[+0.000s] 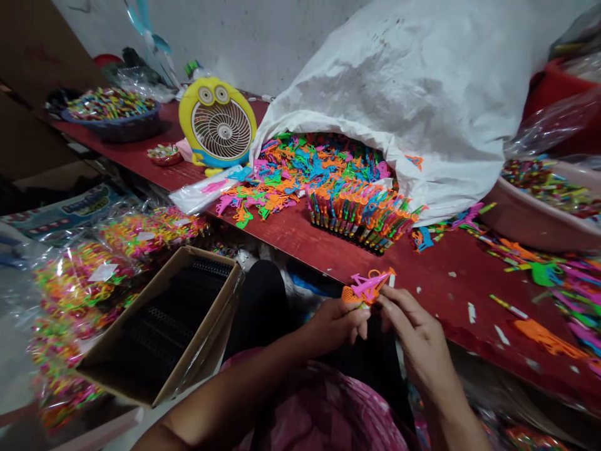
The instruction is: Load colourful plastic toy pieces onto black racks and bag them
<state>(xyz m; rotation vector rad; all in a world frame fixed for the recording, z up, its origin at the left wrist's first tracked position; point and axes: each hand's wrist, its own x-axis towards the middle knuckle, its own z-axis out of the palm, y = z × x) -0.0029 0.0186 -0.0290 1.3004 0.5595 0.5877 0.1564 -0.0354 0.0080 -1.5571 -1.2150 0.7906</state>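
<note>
Two hands (335, 322) (417, 326) grasp plastic pieces (369, 287) (pink, orange) by a red table (436, 269), wall (225, 37) beyond.

You have a yellow fan (224, 128) upright beyond and left of your grip: white grille facing you, two round eyes on top. Between it and a small red dish (164, 161) farther left, note a pink item (184, 150), material unclear. Farther left and back: a second fan (162, 44), pale blue blades. Far right of your grip: a red tub (547, 94), clear film (556, 122) across its front. Grey wall (263, 37) behind.
</note>
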